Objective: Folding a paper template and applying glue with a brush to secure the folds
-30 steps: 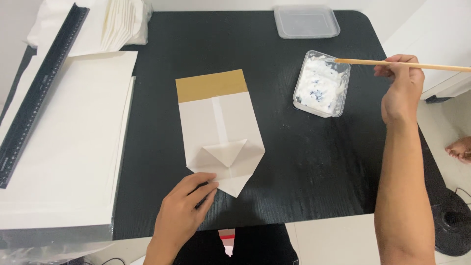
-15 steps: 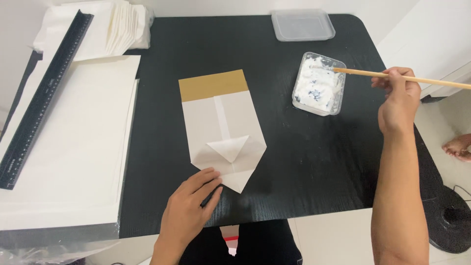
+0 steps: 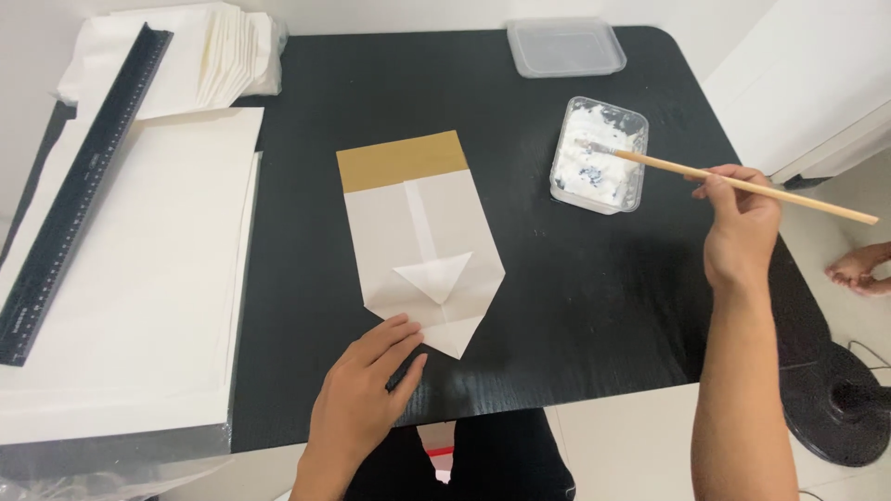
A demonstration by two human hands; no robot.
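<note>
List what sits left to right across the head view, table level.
black ruler → white paper stack → left hand → folded paper bag → glue tub → right hand holding wooden stick

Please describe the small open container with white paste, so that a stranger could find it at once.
On the black table, look at the far right part, ahead of the right hand. The clear plastic tub holds white paste, and a wooden stick dips into it; the lid beyond lies empty.

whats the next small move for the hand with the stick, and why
Probably lift the wooden stick out of the paste tub and carry it to the folded paper bag. Its tip sits in the white paste, the right hand grips it, and the left hand pins the bag's bottom flap.
</note>
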